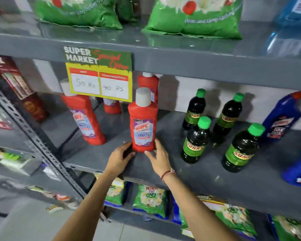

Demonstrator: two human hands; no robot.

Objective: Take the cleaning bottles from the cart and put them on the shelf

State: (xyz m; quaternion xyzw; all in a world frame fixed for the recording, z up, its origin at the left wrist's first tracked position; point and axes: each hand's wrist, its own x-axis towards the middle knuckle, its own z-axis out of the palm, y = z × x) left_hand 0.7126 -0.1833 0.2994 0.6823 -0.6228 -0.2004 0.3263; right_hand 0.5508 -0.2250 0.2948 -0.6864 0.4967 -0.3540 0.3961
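A red cleaner bottle (142,122) with a grey cap stands upright on the grey middle shelf (163,171). My left hand (119,160) touches its base from the left and my right hand (159,158) from the right, fingers curled around the bottom. Behind and to the left stand three more red bottles, one tilted at front left (85,117), one at the back (149,84) and one partly hidden behind the price sign (112,106). The cart is out of view.
Several dark bottles with green caps (196,138) stand to the right, then blue bottles (281,117) at the far right. A yellow price sign (99,75) hangs from the upper shelf edge. Green bags (195,16) lie above and more green bags (150,199) lie below.
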